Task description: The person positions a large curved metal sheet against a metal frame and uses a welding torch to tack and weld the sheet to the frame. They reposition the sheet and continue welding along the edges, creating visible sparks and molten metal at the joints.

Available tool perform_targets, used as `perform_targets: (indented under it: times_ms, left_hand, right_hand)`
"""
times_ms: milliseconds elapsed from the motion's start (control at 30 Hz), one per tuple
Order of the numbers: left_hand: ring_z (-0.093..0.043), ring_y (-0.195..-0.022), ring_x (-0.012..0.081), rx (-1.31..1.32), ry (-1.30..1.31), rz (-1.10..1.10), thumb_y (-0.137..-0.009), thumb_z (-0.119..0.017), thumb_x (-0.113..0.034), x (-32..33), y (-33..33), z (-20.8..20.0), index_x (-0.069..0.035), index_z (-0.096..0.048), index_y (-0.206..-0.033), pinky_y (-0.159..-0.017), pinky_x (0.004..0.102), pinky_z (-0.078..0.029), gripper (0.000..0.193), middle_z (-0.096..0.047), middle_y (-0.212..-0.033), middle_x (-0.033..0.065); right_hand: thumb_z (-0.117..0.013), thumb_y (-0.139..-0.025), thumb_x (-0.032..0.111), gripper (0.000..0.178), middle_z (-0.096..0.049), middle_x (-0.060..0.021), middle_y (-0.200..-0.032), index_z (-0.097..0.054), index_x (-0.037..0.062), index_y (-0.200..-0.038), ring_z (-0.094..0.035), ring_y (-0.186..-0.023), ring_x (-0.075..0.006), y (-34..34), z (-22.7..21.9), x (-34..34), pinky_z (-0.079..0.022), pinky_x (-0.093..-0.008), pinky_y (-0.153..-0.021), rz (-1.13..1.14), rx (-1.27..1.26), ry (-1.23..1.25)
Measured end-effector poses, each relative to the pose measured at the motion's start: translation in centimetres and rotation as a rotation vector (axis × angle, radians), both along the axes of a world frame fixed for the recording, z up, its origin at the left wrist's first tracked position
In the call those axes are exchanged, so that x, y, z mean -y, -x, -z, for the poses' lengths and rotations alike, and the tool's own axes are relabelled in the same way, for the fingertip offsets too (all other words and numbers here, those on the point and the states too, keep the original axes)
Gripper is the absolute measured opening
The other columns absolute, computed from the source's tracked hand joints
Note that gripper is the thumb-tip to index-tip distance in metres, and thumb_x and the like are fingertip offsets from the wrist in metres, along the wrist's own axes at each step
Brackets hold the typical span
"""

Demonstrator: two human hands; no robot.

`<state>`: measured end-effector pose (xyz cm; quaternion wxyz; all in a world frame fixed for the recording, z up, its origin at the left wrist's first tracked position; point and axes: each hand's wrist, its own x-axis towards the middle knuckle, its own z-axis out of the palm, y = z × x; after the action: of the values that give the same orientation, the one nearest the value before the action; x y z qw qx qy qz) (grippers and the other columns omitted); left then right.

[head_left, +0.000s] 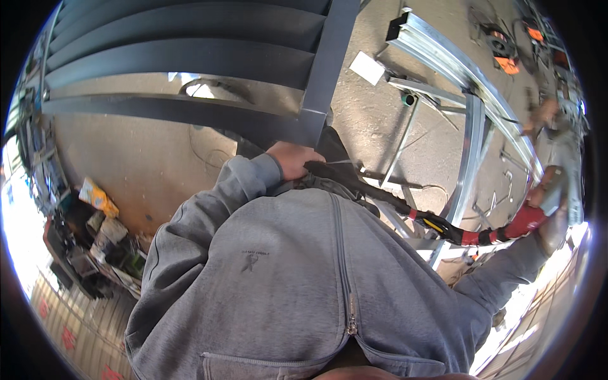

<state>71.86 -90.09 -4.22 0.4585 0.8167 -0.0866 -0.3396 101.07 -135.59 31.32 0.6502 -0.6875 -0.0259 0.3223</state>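
My left hand (294,159) is by the lower corner of a dark grey louvred metal panel (310,120), at my waist. Its fingers are curled, and whatever they grip is hidden. A black cable or hose (386,196) with red and yellow sections starts just beside those fingers and runs right. My right arm reaches to the far right, where my right hand (555,233) is blurred near the picture's rim. It seems closed around a greyish object (557,197) next to the red end (527,221) of the hose; its kind is unclear.
Galvanised steel profiles (437,47) and a metal frame (472,139) stand on the right, with a white sheet (367,68) beside them. Orange-and-black tools (503,50) lie at the far right. On the left, clutter includes a yellow package (98,197).
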Motion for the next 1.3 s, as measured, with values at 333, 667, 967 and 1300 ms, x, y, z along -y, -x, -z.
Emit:
perform_targets:
  times_ms: [333,667,967,1300]
  left_hand:
    - [-0.067,-0.113,0.0293,-0.019,-0.156,0.064,-0.085,-0.072,-0.026,2.9,2.3,4.5,-0.021,-0.072,-0.127,-0.097,0.0439,-0.053,0.043,-0.073,-0.116,0.0086]
    - [-0.070,-0.108,0.0292,-0.014,-0.142,0.057,-0.084,-0.074,-0.031,4.0,4.1,5.0,-0.020,-0.072,-0.124,-0.092,0.0445,-0.054,0.041,-0.074,-0.111,0.0070]
    - [-0.071,-0.107,0.0294,-0.057,-0.148,0.066,-0.086,-0.071,-0.030,4.4,5.1,5.5,-0.020,-0.073,-0.123,-0.090,0.0448,-0.055,0.039,-0.075,-0.110,0.0080]
    - [-0.071,-0.108,0.0292,-0.093,-0.155,0.071,-0.084,-0.072,-0.027,4.7,5.2,5.3,-0.019,-0.072,-0.126,-0.092,0.0445,-0.054,0.042,-0.075,-0.111,0.0093]
  right_hand:
    - [-0.074,-0.093,0.031,0.066,-0.067,-0.0162,-0.123,-0.053,-0.0057,-0.143,-0.069,-0.091,-0.0212,5.0,11.9,-18.9,-0.054,-0.0334,-0.081,-0.845,0.232,0.341]
    - [-0.082,-0.089,0.022,0.065,-0.065,-0.0268,-0.134,-0.053,-0.0068,-0.139,-0.076,-0.101,-0.0328,7.9,12.3,-22.4,-0.059,-0.0361,-0.084,-1.023,0.342,0.395]
    - [-0.083,-0.088,0.020,0.071,-0.070,-0.0244,-0.126,-0.049,-0.0065,-0.145,-0.074,-0.108,-0.0330,9.1,13.1,-23.2,-0.058,-0.0368,-0.089,-0.995,0.410,0.393]
    - [-0.082,-0.088,0.020,0.072,-0.072,-0.0227,-0.122,-0.048,-0.0069,-0.146,-0.076,-0.104,-0.0302,9.4,13.5,-23.2,-0.059,-0.0355,-0.086,-0.974,0.400,0.379]
